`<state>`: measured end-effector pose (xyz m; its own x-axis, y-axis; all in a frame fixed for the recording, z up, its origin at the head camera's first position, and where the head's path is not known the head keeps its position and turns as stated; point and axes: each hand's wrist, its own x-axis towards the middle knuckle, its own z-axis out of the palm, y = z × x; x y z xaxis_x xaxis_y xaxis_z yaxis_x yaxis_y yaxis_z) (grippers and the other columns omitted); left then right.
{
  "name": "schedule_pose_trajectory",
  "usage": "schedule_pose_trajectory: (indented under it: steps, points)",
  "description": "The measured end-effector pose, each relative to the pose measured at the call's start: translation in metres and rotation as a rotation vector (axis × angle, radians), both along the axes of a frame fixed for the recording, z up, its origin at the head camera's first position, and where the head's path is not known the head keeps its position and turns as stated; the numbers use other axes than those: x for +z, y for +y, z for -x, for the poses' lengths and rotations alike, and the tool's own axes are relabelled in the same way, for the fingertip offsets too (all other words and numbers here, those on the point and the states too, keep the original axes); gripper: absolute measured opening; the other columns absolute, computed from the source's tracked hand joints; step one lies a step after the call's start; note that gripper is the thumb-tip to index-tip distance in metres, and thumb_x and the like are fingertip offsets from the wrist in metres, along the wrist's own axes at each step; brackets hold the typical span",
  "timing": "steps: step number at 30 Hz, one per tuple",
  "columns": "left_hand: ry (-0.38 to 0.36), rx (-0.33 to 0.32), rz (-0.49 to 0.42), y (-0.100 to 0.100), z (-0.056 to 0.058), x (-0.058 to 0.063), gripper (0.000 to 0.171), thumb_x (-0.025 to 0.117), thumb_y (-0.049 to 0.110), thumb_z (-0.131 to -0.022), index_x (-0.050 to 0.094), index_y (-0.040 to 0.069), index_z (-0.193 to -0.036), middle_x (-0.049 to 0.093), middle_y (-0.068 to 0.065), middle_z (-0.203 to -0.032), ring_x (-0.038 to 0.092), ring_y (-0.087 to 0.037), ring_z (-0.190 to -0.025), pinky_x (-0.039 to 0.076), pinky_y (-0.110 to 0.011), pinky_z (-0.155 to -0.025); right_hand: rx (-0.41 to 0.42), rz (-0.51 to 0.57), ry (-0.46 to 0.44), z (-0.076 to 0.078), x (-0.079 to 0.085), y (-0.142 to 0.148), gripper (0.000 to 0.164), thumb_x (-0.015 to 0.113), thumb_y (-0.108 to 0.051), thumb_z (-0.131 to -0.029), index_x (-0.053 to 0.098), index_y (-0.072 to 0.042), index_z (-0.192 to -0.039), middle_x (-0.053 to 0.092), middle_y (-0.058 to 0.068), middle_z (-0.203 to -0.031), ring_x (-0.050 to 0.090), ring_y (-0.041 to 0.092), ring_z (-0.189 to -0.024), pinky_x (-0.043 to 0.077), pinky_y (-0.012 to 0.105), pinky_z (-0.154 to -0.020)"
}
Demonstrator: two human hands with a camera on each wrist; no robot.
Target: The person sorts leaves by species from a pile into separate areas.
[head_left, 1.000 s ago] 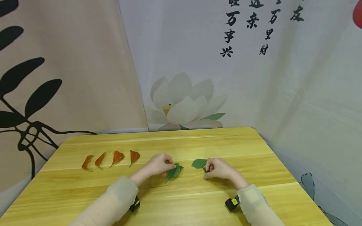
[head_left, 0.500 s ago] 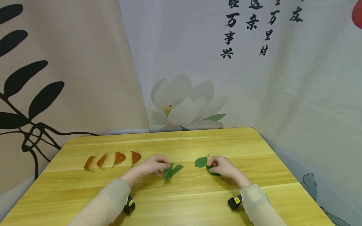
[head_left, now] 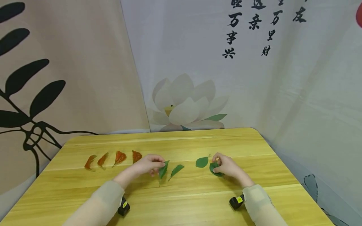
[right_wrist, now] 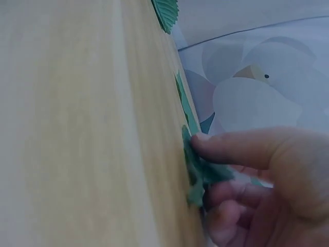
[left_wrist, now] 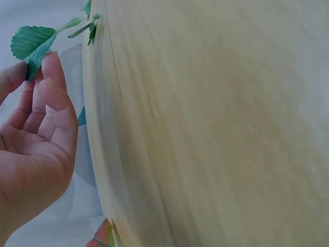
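Note:
Between thumb and fingers my left hand (head_left: pixel 151 164) pinches a green leaf (head_left: pixel 163 169) with a toothed edge; the left wrist view shows this leaf (left_wrist: pixel 34 45) raised off the wooden table. Just right of it another green leaf (head_left: pixel 177 169) lies on the table. My right hand (head_left: pixel 227 165) pinches a darker green leaf (head_left: pixel 216 169) low at the table surface, partly covered by the thumb in the right wrist view. Left of that hand a rounder green leaf (head_left: pixel 202 162) lies flat.
Several orange-red leaves, among them one (head_left: pixel 120 157) with a fan shape, lie in a row at the left of the wooden table (head_left: pixel 175 204). The rightmost red leaf (head_left: pixel 136 156) is partly behind my left hand. A printed curtain (head_left: pixel 186 62) hangs behind the table.
My left hand has moved left with one leaf, parting it from the leaf now lying on the table. My right hand has drawn its leaf right, away from the rounder one.

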<state>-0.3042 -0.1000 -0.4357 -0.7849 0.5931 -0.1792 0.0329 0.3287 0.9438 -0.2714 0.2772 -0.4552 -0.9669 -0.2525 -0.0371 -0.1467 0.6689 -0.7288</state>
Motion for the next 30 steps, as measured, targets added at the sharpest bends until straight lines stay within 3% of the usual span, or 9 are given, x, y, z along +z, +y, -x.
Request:
schedule_pose_trajectory:
  steps: [5, 9, 18, 26, 30]
  points:
    - [0.009, 0.009, 0.004, -0.006, -0.003, 0.0, 0.021, 0.061, 0.021, -0.097, 0.065, 0.002, -0.106, 0.06, -0.005, -0.077, 0.057, -0.018, -0.064, 0.046, -0.03, -0.054, 0.017, 0.056, -0.029, 0.001, -0.002, 0.002, 0.015, 0.072, -0.002, -0.085, 0.059, -0.007, -0.091, 0.053, 0.003, -0.071, 0.045, 0.013, -0.051, 0.042, 0.026, -0.046]
    - [0.019, 0.025, 0.005, -0.012, -0.007, 0.003, 0.022, 0.062, 0.023, -0.097, 0.065, 0.002, -0.105, 0.059, -0.007, -0.075, 0.059, -0.02, -0.065, 0.047, -0.031, -0.054, 0.011, 0.093, -0.073, 0.0, -0.001, 0.003, 0.007, 0.071, -0.004, -0.086, 0.067, -0.005, -0.091, 0.057, 0.003, -0.073, 0.046, 0.013, -0.049, 0.041, 0.026, -0.044]
    - [0.051, 0.047, 0.032, -0.025, -0.015, 0.012, 0.021, 0.064, 0.025, -0.096, 0.066, 0.005, -0.102, 0.06, -0.005, -0.075, 0.059, -0.023, -0.066, 0.05, -0.034, -0.053, 0.056, 0.1, -0.111, 0.001, -0.001, 0.01, 0.024, 0.076, -0.006, -0.083, 0.07, -0.003, -0.106, 0.054, 0.006, -0.078, 0.041, 0.012, -0.05, 0.04, 0.025, -0.046]
    - [0.122, 0.017, 0.014, -0.039, -0.025, 0.02, 0.019, 0.061, 0.017, -0.097, 0.065, -0.001, -0.102, 0.06, -0.007, -0.075, 0.057, -0.019, -0.06, 0.052, -0.038, -0.05, 0.062, 0.139, -0.133, 0.0, -0.002, 0.014, 0.025, 0.075, -0.007, -0.084, 0.068, -0.001, -0.107, 0.047, 0.003, -0.074, 0.038, 0.01, -0.047, 0.037, 0.023, -0.045]
    - [0.142, 0.022, 0.017, -0.048, -0.032, 0.022, 0.022, 0.059, 0.015, -0.098, 0.06, -0.003, -0.111, 0.06, -0.009, -0.077, 0.057, -0.018, -0.057, 0.052, -0.04, -0.05, 0.065, 0.159, -0.137, -0.001, -0.002, 0.013, 0.025, 0.074, -0.006, -0.084, 0.068, 0.0, -0.108, 0.044, 0.003, -0.073, 0.039, 0.012, -0.049, 0.038, 0.024, -0.045]
